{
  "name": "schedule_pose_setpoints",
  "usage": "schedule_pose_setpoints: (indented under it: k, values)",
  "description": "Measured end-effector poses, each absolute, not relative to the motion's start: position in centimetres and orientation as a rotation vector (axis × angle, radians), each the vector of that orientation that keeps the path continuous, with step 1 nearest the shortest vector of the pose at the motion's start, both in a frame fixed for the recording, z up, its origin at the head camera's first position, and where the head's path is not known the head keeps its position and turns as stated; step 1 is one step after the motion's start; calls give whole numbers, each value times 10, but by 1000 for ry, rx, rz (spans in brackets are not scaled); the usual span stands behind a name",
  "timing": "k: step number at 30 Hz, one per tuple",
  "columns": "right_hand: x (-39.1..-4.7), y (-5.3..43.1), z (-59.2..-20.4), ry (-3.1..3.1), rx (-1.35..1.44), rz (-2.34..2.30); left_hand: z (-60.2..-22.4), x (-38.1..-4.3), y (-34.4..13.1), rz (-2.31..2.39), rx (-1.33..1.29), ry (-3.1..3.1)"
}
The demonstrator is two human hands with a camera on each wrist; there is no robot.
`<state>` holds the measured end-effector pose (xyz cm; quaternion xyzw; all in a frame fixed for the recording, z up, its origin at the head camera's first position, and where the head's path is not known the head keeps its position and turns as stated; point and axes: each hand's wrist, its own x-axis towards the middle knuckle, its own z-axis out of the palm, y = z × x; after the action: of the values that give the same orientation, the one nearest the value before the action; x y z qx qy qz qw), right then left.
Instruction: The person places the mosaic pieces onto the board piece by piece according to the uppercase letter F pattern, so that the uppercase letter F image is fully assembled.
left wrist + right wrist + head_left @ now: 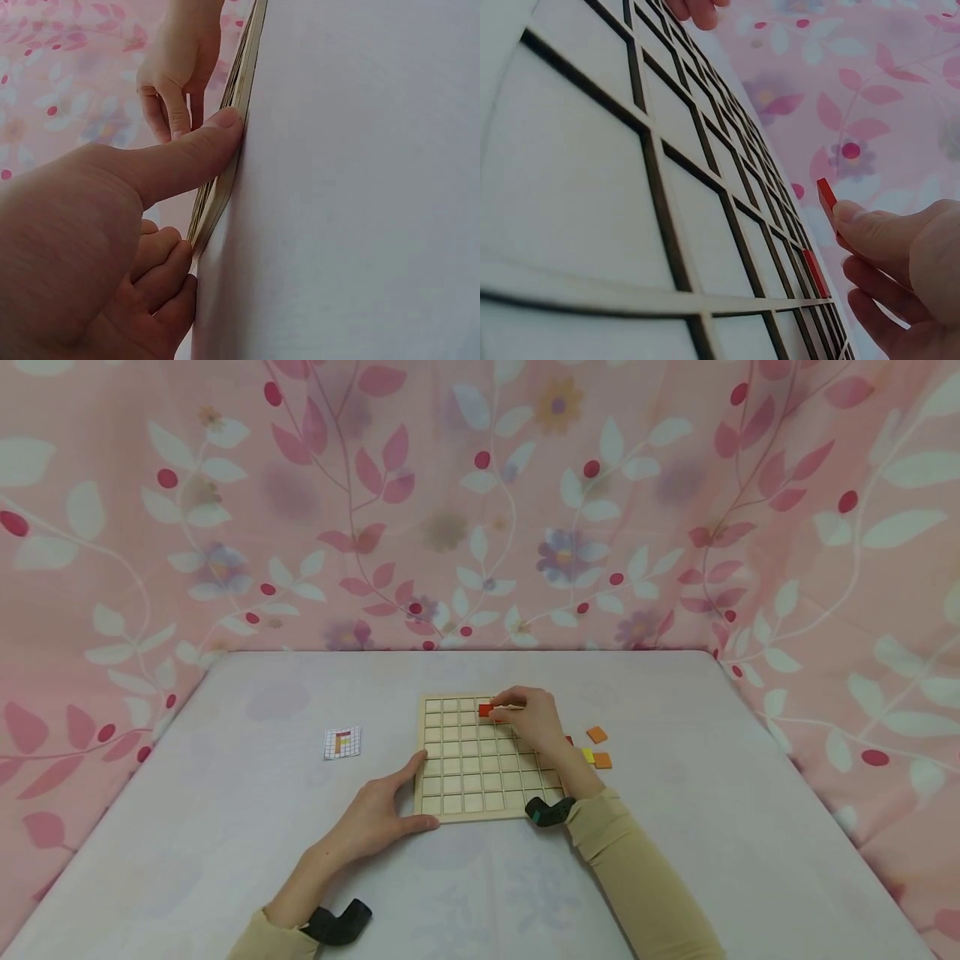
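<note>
A wooden grid board [471, 764] lies on the table. My left hand [377, 810] spreads round its near left corner, thumb on the near edge and a finger against the left side. In the left wrist view that thumb [191, 156] lies nearly straight against the board's edge. My right hand [531, 717] pinches a small red square tile [486, 710] above the board's far rows. In the right wrist view the held tile [827, 202] is tilted, apart from the grid. A second red tile [816, 274] lies in a cell below it.
A small gridded pattern card [342, 742] with a coloured figure lies left of the board. Right of the board are orange tiles [597, 734], a yellow tile [588, 756] and a partly hidden red one. A floral curtain [450, 510] hangs behind the table.
</note>
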<state>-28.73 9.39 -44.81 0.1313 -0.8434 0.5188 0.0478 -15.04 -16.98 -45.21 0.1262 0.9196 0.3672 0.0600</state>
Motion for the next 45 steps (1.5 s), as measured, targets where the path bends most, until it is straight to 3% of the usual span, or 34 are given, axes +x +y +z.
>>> schedule_pose_setpoints:
  k: [45]
  values:
    - [-287, 89, -464, -2608, 478, 1363, -452, -152, -172, 1108, 383, 2782]
